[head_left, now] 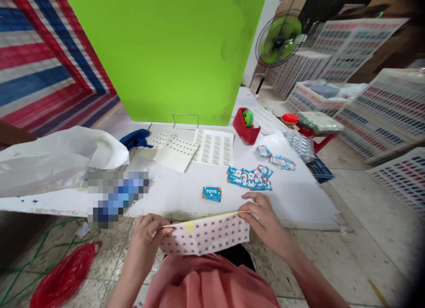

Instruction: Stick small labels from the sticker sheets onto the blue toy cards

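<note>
A sheet of small printed stickers (pixel 212 235) hangs between my two hands at the table's front edge, its yellowish upper edge level with the tabletop. My left hand (pixel 149 230) pinches the sheet's left end. At the right end, my right hand (pixel 260 215) grips the upper corner between thumb and fingers. Just beyond the sheet lies a blue card printed TOYS (pixel 211 194). Further right is a loose pile of similar cards (pixel 249 177), several bearing small white stickers. Behind that pile sit a few more cards (pixel 281 162).
A red tape dispenser (pixel 246 126) stands at the back right, near a label sheet (pixel 217 148) and a dotted sheet (pixel 181 153). White plastic bags (pixel 63 153) cover the left side. A green panel (pixel 172 55) rises behind. A fan (pixel 279 40) and crates (pixel 385 109) are right.
</note>
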### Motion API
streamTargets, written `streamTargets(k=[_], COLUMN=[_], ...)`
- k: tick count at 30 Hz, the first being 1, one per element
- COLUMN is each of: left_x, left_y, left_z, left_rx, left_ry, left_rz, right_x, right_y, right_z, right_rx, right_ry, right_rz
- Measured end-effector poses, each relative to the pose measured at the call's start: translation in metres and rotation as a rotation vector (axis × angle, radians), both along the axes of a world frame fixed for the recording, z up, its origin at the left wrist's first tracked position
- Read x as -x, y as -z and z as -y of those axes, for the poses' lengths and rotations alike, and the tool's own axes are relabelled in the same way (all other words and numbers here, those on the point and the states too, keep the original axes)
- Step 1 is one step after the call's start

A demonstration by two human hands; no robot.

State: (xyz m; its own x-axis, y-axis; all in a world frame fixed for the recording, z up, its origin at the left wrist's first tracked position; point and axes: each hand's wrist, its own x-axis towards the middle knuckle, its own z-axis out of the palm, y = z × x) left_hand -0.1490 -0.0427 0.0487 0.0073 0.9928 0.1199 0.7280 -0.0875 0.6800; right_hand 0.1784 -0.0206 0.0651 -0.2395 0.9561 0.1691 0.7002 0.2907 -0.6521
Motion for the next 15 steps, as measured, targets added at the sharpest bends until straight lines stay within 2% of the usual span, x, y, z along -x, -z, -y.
streamTargets(k=[5, 8, 10, 11, 13, 15], left_x=[0.017, 0.017, 0.003, -0.009, -0.037, -0.065], left_y=[-0.005, -0.004, -0.003, -0.004, -0.005, -0.005], left_z=[-0.004, -0.007, -0.010, -0.012, -0.016, -0.021], left_rx=[0.170, 0.082, -0.054, -0.106, -0.142, -0.106], left_ry=[0.090, 0.044, 0.025, 0.059, 0.215, 0.377], left_rz=[-0.090, -0.279, -0.367, -0.370, -0.312, -0.254], right_x=[0.011, 0.021, 0.029, 0.034, 0.040, 0.043], right_y=[0.002, 0.005, 0.006, 0.006, 0.006, 0.007], right_z=[-0.004, -0.007, -0.008, -0.009, -0.010, -0.010], right_rx=[0.267, 0.271, 0.250, 0.239, 0.219, 0.211], right_ry=[-0.110, -0.121, -0.127, -0.134, -0.148, -0.153], right_rz=[-0.046, -0.041, -0.032, -0.025, -0.013, -0.008])
